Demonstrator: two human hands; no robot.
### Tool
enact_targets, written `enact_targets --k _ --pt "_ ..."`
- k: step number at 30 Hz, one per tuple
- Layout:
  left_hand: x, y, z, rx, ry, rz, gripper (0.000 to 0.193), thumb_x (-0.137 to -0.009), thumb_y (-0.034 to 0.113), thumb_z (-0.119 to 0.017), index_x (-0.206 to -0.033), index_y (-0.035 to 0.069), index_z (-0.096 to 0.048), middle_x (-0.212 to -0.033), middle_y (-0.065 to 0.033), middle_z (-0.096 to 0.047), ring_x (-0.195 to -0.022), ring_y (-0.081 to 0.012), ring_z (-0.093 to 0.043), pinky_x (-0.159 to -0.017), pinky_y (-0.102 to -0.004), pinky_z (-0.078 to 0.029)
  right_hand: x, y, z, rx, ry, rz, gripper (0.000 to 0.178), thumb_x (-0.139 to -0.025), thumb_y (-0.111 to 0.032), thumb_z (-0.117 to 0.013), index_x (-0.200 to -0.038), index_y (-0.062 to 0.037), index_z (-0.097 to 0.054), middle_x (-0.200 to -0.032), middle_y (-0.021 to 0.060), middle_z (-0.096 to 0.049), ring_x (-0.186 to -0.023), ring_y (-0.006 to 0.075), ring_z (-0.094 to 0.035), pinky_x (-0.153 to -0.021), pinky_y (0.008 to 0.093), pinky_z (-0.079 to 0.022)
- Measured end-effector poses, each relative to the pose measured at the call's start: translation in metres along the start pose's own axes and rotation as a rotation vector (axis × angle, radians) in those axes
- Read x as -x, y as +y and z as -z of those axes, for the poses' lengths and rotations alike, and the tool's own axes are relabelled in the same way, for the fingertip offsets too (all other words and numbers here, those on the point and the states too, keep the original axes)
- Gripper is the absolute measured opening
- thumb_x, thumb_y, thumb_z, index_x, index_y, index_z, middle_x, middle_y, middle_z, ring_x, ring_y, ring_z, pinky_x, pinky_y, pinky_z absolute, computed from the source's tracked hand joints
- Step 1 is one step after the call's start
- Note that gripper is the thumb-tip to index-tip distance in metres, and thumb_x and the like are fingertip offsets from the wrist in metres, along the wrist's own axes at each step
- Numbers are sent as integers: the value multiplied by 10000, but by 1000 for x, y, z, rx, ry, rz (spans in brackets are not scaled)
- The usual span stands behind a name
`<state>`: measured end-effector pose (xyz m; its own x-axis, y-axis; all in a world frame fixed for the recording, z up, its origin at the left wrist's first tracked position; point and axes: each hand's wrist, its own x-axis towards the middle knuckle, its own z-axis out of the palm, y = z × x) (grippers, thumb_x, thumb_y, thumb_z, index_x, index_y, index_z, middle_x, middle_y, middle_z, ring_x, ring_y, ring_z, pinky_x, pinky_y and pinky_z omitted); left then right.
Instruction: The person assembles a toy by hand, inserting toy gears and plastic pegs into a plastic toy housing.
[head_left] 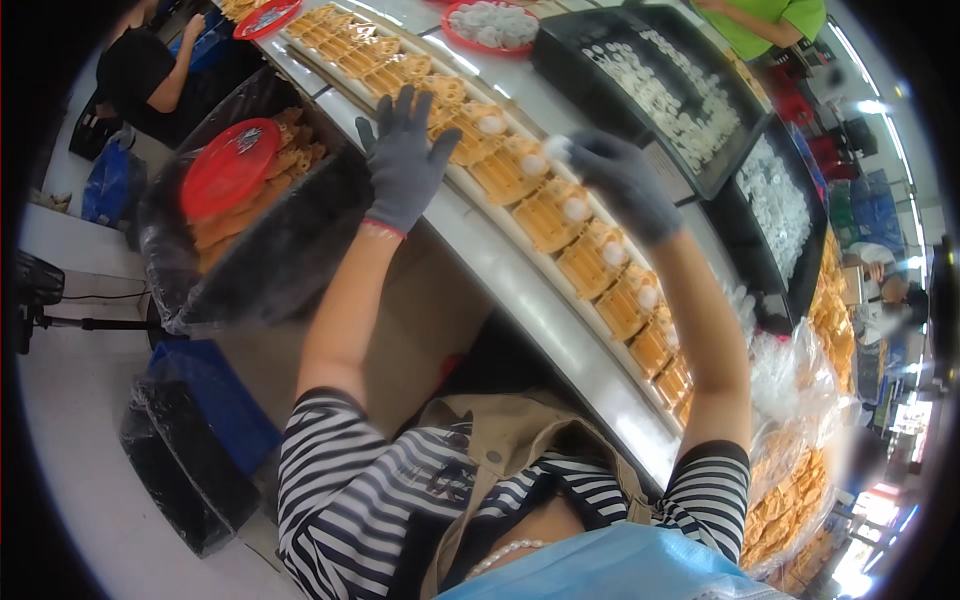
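A long row of yellow-orange plastic housings [550, 215] runs diagonally along a pale track on the bench. Small white round plastic pieces [576, 209] sit in several of the housings nearer me. Over the far part of the row, my left hand [408, 165], in a grey glove, has its fingers spread and holds nothing; its fingertips are beside or on the housings. My right hand [625, 185], also gloved, pinches a white round plastic piece [557, 148] just above the row. That piece is slightly blurred, and the fingertips behind it are partly hidden.
Right of the track, a black tray [615, 115] holds many white round pieces, with another black bin [738, 222] of whitish parts beside it. A red dish [460, 40] stands farther off. On the left, a crate [245, 290] holds housings and a red plate [215, 180]. Co-workers stand beyond.
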<state>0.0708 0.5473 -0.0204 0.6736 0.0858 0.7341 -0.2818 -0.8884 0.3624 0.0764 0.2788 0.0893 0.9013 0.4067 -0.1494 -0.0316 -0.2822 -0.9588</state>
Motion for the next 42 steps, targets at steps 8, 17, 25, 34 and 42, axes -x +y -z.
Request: enact_targets --k 8,17,25,34,42 --pt "-2 -2 -18 -159 -209 39 549 -924 426 -555 -1369 115 -475 -1446 -146 -430 -1300 -444 -402 -1051 -659 -242 -155 23 -55 655 272 534 144 -853 -188 -663 -958 -105 -717 -891 99 -699 -765 242 -656 -708 341 -509" --pt "-2 -7 -13 -120 -224 69 576 -912 440 -565 -1383 128 -452 -1468 -127 -388 -1310 -446 -375 -1048 -664 -237 -169 17 -70 1396 184 755 173 -838 -187 -644 -1004 -160 -683 -898 54 -658 -874 260 -647 -738 390 -525" --pt "0 -12 -16 -139 -155 44 579 -882 482 -571 -1315 101 -522 -1426 -134 -420 -1289 -414 -394 -1017 -676 -257 -164 11 -67 1396 54 818 196 -819 -124 -642 -1010 -141 -680 -970 56 -665 -907 268 -647 -781 375 -529" --pt "2 -6 -28 -186 -198 24 619 -916 495 -537 -1414 141 -438 -1498 -128 -381 -1369 -394 -337 -1083 -644 -207 -135 11 -52 1080 254 680 262 -815 -42 -596 -1064 -107 -641 -965 123 -667 -920 290 -647 -784 396 -517" --pt "4 -18 -20 -147 -192 7 669 -925 525 -519 -1442 122 -383 -1482 -217 -362 -1323 -476 -358 -1046 -667 -245 -21 -18 15 846 217 599 210 -898 -159 -653 -1095 -94 -688 -991 96 -701 -900 221 -673 -841 334 -551"
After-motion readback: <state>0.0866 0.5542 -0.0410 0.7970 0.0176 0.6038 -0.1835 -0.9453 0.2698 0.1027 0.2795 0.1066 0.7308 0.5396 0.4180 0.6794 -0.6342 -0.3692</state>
